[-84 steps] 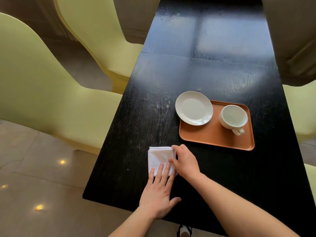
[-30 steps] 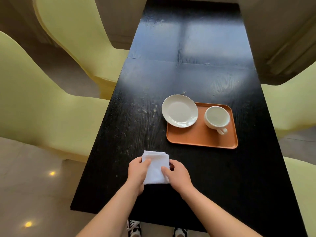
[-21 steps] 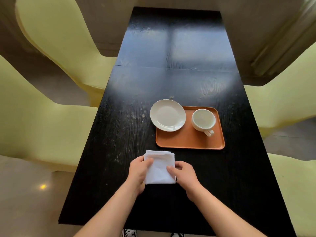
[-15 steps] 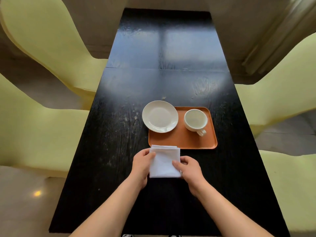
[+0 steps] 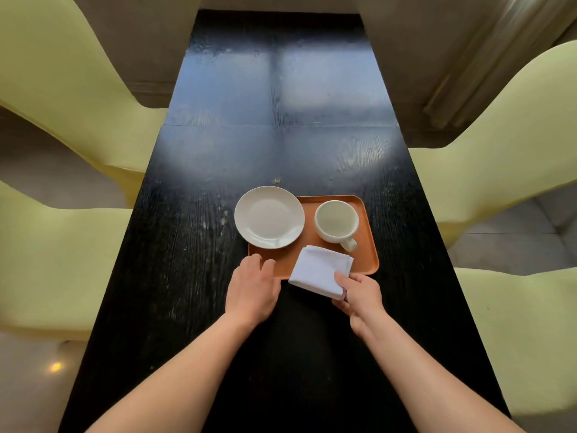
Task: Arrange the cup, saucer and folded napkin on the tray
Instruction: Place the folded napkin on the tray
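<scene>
Pinching the near right corner of the folded napkin (image 5: pixel 320 272), the right hand (image 5: pixel 360 293) holds it half over the near edge of the orange tray (image 5: pixel 367 245). Beyond that hand stands the cup (image 5: pixel 336 220), handle toward it. The left hand (image 5: pixel 252 289) lies loosely spread on the black desk (image 5: pixel 187 245), fingertips touching the tray's near left corner, just before the saucer (image 5: pixel 269 216), which overhangs the tray's left rim.

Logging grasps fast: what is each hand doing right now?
Left hand: open, holding nothing, fingers by the tray near edge.
Right hand: closed on a corner of the folded napkin, which overlaps the tray's front rim.
</scene>
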